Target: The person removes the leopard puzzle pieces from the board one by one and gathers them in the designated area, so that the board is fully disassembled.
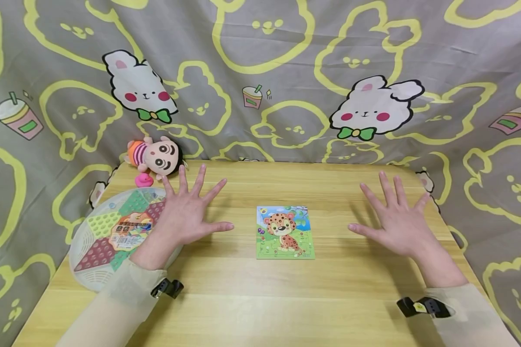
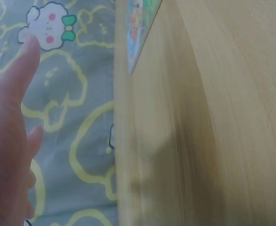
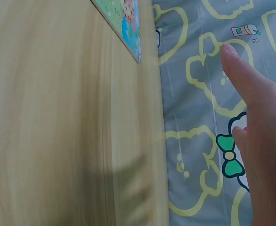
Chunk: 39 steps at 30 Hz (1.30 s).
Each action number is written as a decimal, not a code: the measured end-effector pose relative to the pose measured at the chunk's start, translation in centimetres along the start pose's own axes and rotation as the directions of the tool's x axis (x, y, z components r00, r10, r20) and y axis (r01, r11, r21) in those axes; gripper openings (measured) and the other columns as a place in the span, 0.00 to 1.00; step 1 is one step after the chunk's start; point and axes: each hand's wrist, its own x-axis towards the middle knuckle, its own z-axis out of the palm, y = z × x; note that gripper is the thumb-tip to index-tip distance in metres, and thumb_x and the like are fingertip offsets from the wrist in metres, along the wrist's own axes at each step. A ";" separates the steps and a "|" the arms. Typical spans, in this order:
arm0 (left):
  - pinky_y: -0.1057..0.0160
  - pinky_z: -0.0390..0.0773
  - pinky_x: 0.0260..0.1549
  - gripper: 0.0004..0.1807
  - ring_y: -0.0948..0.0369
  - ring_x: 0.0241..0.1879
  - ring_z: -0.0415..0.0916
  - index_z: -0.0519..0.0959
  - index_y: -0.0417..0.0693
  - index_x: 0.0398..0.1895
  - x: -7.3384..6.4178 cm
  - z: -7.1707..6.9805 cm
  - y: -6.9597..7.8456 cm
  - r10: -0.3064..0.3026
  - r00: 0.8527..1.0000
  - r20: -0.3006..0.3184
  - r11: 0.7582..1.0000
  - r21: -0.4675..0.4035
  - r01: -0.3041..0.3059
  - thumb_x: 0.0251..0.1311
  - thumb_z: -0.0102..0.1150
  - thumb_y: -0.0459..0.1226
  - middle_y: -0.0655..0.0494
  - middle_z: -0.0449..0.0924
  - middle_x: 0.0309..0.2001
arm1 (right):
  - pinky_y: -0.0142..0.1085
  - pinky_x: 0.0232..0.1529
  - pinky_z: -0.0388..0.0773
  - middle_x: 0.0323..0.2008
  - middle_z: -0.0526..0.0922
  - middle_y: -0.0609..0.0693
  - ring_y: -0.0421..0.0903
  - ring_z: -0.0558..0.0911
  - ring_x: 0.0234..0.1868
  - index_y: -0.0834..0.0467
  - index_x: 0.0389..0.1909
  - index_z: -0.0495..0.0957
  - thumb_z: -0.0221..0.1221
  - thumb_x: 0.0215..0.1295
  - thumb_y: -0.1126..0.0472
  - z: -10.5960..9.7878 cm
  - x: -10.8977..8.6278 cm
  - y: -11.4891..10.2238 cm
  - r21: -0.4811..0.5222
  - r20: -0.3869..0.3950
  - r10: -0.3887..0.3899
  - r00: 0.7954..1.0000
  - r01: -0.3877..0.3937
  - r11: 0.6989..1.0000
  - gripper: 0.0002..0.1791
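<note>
Above the left part of the table (image 1: 243, 301), the left hand (image 1: 184, 217) hangs with its back to the head camera, fingers straight and splayed well apart, thumb pointing in toward the middle. Above the right part, the right hand (image 1: 397, 226) mirrors it, its fingers also straight and spread, thumb turned inward. Both wrist views show the hands raised off the surface (soft shadows fall on the wood below them).

Between the two hands, apart from both, a square leopard picture (image 1: 285, 233) lies flat, face up: a spotted cub sits on green grass under a blue sky, with leaves in one corner. A corner of it also shows at the top of each wrist view.

Partly behind the left hand in the head view lies a round game board (image 1: 93, 253), with green, yellow and dark red dimpled sections and an orange label. Just beyond its far edge sits a small pink duck (image 1: 143, 180), right beside a doll (image 1: 158, 156) with dark hair and a striped top, lying on its side.

Nearer the camera, pale sleeves (image 1: 117, 301) cover the forearms, and a small black device (image 1: 167, 288) sits at the left wrist, with another at the right. Beyond the table hangs a grey curtain (image 1: 286, 91) patterned with yellow outlines, white rabbits and pink cups.
</note>
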 end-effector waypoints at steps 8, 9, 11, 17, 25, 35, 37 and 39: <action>0.19 0.16 0.63 0.66 0.27 0.77 0.17 0.48 0.73 0.87 -0.1 -0.3 0.2 0.005 1.000 0.003 1.000 -0.005 -0.005 0.45 0.32 0.91 0.41 0.28 0.85 | 0.81 0.57 0.11 0.84 0.19 0.53 0.61 0.21 0.81 0.45 0.88 0.43 0.57 0.63 0.21 -0.4 0.5 -0.6 -0.001 -0.018 -0.018 1.000 0.018 1.000 0.61; 0.20 0.16 0.63 0.66 0.27 0.77 0.17 0.48 0.73 0.87 -0.1 -0.3 0.3 0.008 1.000 0.003 1.000 -0.009 -0.008 0.45 0.32 0.90 0.42 0.27 0.85 | 0.80 0.57 0.10 0.84 0.19 0.53 0.60 0.21 0.81 0.45 0.88 0.43 0.57 0.63 0.21 -0.5 0.6 -0.7 -0.003 -0.020 -0.021 1.000 0.021 1.000 0.61; 0.21 0.15 0.63 0.66 0.28 0.77 0.16 0.48 0.74 0.87 -0.1 -0.5 0.6 0.013 1.000 0.003 1.000 -0.017 -0.013 0.44 0.32 0.91 0.43 0.26 0.85 | 0.78 0.58 0.08 0.83 0.18 0.52 0.60 0.21 0.81 0.45 0.88 0.44 0.58 0.63 0.20 -0.5 0.7 -0.8 -0.004 -0.025 -0.022 0.999 0.022 1.000 0.61; 0.23 0.15 0.63 0.66 0.28 0.76 0.17 0.46 0.76 0.87 -0.1 -0.6 1.7 0.025 1.000 0.018 0.999 -0.033 -0.024 0.43 0.33 0.91 0.46 0.25 0.85 | 0.81 0.59 0.13 0.83 0.18 0.51 0.58 0.21 0.82 0.46 0.88 0.46 0.58 0.62 0.20 -0.7 1.2 -1.6 0.014 -0.036 -0.026 0.999 0.027 1.000 0.62; 0.19 0.22 0.65 0.67 0.26 0.77 0.22 0.47 0.75 0.87 -0.3 -0.3 2.7 0.040 0.999 0.010 0.999 -0.021 -0.040 0.41 0.32 0.92 0.46 0.26 0.85 | 0.88 0.59 0.25 0.83 0.18 0.51 0.59 0.23 0.82 0.47 0.87 0.47 0.57 0.62 0.19 -1.0 2.0 -2.8 0.026 -0.035 -0.056 0.998 0.057 0.998 0.62; 0.17 0.26 0.66 0.67 0.24 0.78 0.31 0.48 0.75 0.87 -0.6 0.4 3.9 0.067 0.998 -0.008 0.995 -0.068 -0.068 0.42 0.34 0.91 0.45 0.29 0.85 | 0.86 0.64 0.31 0.84 0.20 0.50 0.61 0.29 0.84 0.47 0.87 0.48 0.59 0.60 0.19 -0.6 3.0 -4.3 0.063 -0.057 -0.092 0.994 0.096 0.993 0.62; 0.18 0.26 0.66 0.66 0.25 0.79 0.31 0.47 0.75 0.87 -0.7 0.5 4.2 0.076 0.997 -0.010 0.994 -0.079 -0.076 0.42 0.34 0.91 0.46 0.29 0.85 | 0.85 0.65 0.34 0.85 0.22 0.50 0.63 0.33 0.84 0.48 0.87 0.51 0.60 0.60 0.20 -0.4 3.2 -4.6 0.064 -0.069 -0.108 0.992 0.113 0.992 0.62; 0.18 0.29 0.67 0.67 0.28 0.79 0.32 0.48 0.74 0.87 -0.8 0.7 4.5 0.087 0.996 -0.012 0.992 -0.086 -0.088 0.42 0.35 0.91 0.48 0.30 0.85 | 0.85 0.66 0.36 0.85 0.23 0.50 0.64 0.37 0.84 0.49 0.86 0.54 0.61 0.59 0.20 -0.3 3.4 -4.8 0.066 -0.077 -0.122 0.989 0.128 0.990 0.61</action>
